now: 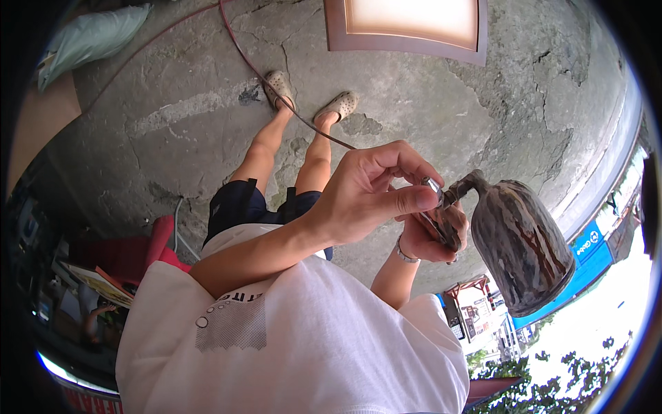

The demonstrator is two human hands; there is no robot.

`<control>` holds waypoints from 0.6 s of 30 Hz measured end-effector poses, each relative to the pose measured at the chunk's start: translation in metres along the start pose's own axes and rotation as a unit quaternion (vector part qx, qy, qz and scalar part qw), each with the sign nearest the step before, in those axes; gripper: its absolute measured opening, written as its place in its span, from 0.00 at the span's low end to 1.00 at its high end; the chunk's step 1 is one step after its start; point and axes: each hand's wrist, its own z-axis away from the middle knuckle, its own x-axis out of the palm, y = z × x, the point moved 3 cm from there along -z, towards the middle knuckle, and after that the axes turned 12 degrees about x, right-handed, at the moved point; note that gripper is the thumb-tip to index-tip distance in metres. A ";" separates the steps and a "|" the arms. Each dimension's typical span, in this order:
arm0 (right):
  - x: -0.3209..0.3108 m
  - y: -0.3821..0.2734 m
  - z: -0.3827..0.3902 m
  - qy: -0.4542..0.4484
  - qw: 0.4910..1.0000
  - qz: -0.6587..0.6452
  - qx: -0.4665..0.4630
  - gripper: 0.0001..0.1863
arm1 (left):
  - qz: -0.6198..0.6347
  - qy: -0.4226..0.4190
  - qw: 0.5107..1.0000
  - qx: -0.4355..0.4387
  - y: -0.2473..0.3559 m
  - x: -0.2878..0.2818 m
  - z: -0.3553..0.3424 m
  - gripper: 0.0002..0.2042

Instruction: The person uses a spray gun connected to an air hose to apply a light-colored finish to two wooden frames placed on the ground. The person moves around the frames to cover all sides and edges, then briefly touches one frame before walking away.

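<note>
My right hand (427, 241) is wrapped round the handle of a spray gun (471, 185) with a large, paint-streaked cup (523, 245) hanging at its right. My left hand (376, 186) reaches over from the left, its thumb and forefinger closed on a small silver metal fitting (432, 190) on the gun, partly hiding the gun body and my right fingers. A thin dark red hose (303, 121) crosses the concrete floor and disappears behind my left hand.
A brown-framed panel (337, 24) lies at the top. A pale plastic sack (93, 45) is top left. Red fabric (164, 234) and a pale hose (178, 228) are at left, near another person's arm (93, 317). Trees and blue signage (586, 252) show at right.
</note>
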 end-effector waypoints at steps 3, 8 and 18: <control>0.004 0.002 -0.001 0.017 0.999 -0.033 -0.015 0.43 | -0.055 -0.001 0.996 0.067 -0.001 0.005 -0.001 0.14; 0.001 0.004 0.006 0.057 0.998 0.015 -0.011 0.45 | -0.055 0.022 0.994 0.092 0.000 0.005 -0.002 0.10; 0.025 0.002 -0.008 0.130 0.966 0.212 0.065 0.45 | -0.017 0.039 0.998 0.042 -0.015 -0.023 -0.003 0.25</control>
